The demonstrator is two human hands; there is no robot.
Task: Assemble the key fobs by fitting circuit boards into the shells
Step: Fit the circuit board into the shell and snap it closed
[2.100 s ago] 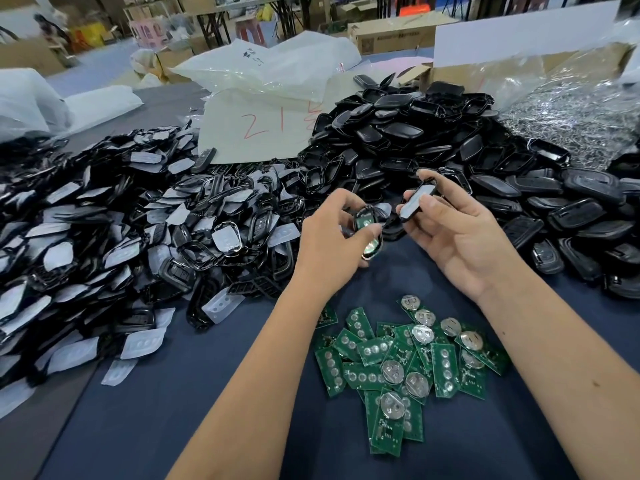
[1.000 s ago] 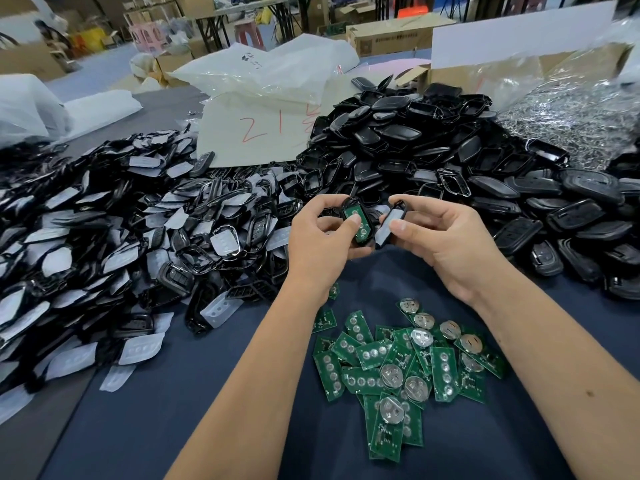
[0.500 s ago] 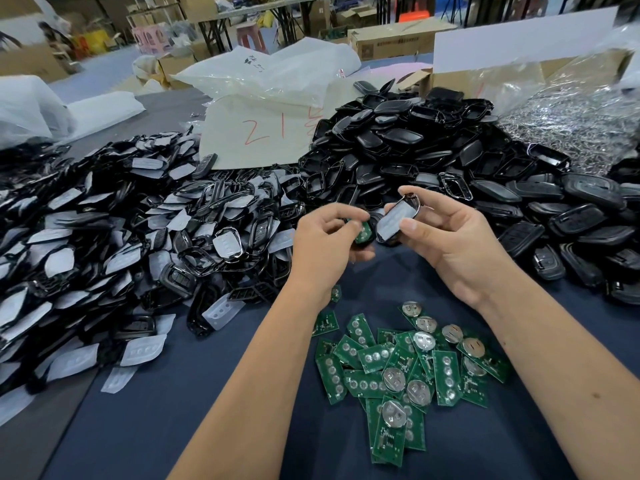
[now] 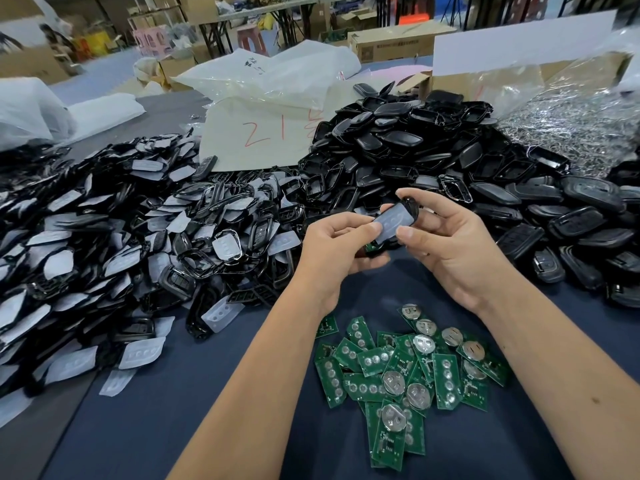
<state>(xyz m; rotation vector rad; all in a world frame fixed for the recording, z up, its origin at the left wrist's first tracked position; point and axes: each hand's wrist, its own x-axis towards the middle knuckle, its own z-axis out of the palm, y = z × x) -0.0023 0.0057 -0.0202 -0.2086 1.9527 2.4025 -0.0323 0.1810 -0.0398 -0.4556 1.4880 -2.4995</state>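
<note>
Both hands meet over the blue cloth: the right hand pinches a shell half, grey pad up, while the left hand curls round a second piece with a green circuit board peeking out — likely angled for mating (its seating is hidden). Spare boards lie below, within reach.

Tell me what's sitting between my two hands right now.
In the head view, a black shell half with a pale button pad sits between the left hand and right hand, both pinching it. A green circuit board peeks out beneath.
</note>
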